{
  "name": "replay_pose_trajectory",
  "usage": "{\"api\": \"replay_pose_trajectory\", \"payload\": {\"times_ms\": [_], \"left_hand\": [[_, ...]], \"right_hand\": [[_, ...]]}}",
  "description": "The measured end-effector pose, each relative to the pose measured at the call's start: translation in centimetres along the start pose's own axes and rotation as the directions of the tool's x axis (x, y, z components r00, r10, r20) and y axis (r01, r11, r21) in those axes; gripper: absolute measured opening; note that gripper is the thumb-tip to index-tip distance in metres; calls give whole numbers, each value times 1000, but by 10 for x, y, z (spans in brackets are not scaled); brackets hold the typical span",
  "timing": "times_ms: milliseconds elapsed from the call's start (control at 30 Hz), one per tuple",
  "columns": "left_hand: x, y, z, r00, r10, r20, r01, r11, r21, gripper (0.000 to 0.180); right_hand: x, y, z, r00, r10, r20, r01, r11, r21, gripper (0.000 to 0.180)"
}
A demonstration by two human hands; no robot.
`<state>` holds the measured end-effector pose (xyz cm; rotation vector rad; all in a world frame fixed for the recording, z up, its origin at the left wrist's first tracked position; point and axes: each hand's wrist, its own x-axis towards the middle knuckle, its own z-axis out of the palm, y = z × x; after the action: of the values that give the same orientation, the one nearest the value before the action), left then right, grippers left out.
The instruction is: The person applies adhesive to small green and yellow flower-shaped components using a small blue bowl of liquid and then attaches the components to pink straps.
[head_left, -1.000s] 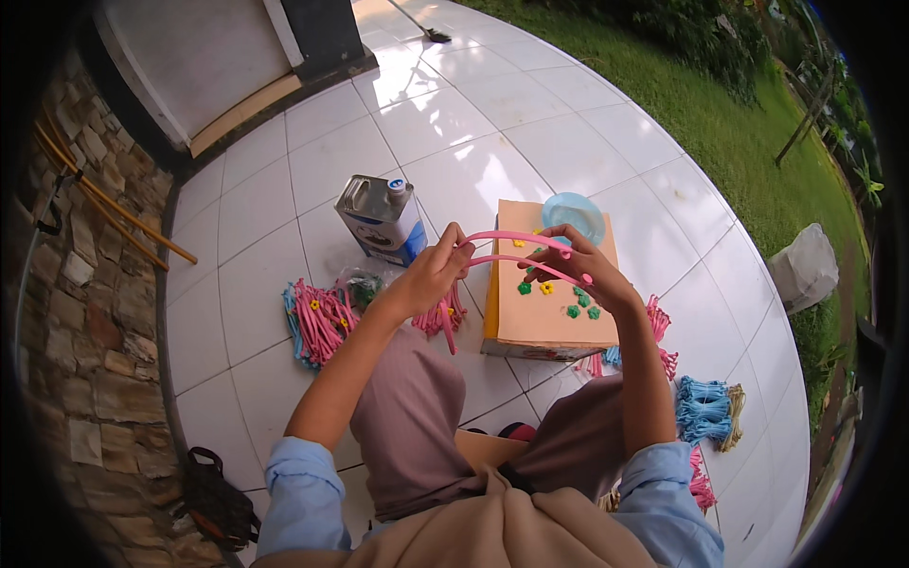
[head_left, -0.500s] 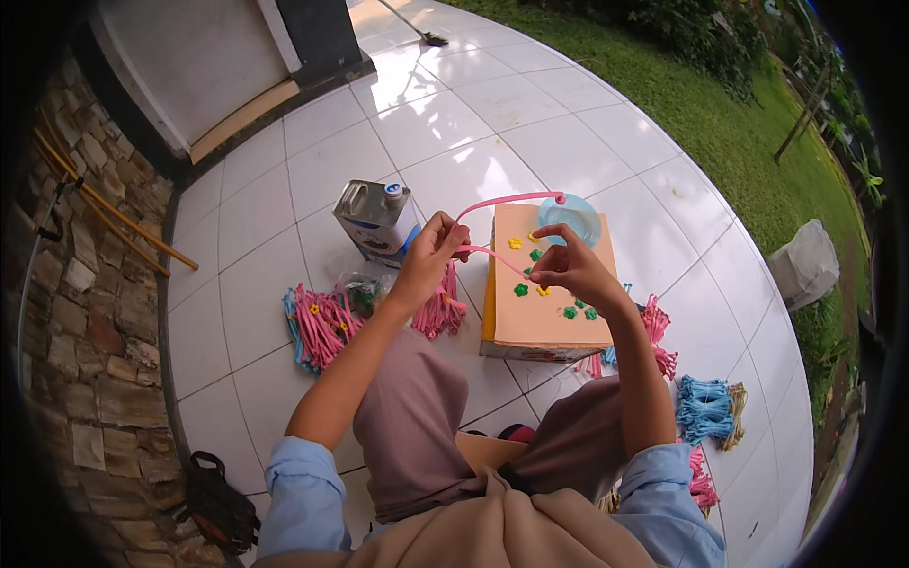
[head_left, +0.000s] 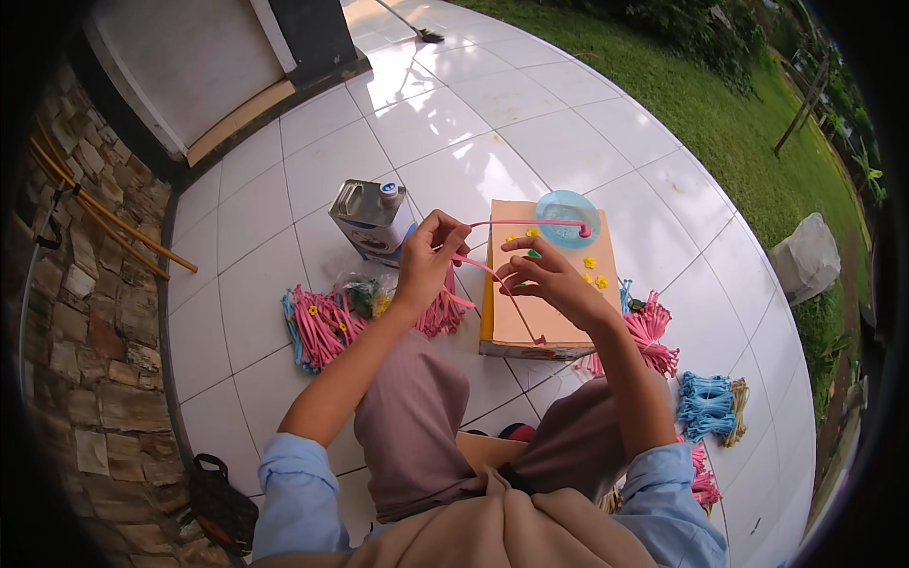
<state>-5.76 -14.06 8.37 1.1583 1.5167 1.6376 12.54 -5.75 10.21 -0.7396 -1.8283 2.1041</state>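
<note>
My left hand (head_left: 431, 254) pinches the bend of a pink strap (head_left: 530, 223) that looks like a flip-flop strap. Its two thin arms spread to the right and end in small knobs. The upper arm reaches over a round light-blue translucent dish (head_left: 568, 203); the lower one slants down over a cardboard-topped box (head_left: 507, 317). My right hand (head_left: 557, 282) is beside the lower arm, fingers apart; any contact is unclear. Small yellow flower pieces (head_left: 590, 263) and a green one (head_left: 535, 254) lie on the box, partly hidden by that hand.
A metal can (head_left: 372, 222) with a white cap stands left of the box. Pink strap bundles (head_left: 322, 327) lie near my left knee, beside a clear plastic bag (head_left: 365, 292). Right of the box are more pink straps (head_left: 649, 333) and blue bundles (head_left: 705, 407).
My right hand has let go of the strap's lower arm and opened, moving slightly left. That arm now hangs lower, and the upper one has straightened and shifted right.
</note>
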Motion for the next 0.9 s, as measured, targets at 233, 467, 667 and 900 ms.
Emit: {"api": "replay_pose_trajectory", "payload": {"times_ms": [233,467,667,900], "left_hand": [[-6,4,17,951,308,16,-303,922,242,17],[-9,8,23,965,258,-50,-248,957,152,17],[-5,3,32,940,315,-129,-302,947,113,15],[-10,4,28,898,416,-142,-395,906,153,14]], "right_hand": [[10,15,7,997,-42,-63,59,951,304,46],[14,13,13,951,-205,-231,258,938,230,37],[12,14,8,933,-215,-290,302,905,301,37],[3,0,17,957,-187,-224,231,954,189,37]]}}
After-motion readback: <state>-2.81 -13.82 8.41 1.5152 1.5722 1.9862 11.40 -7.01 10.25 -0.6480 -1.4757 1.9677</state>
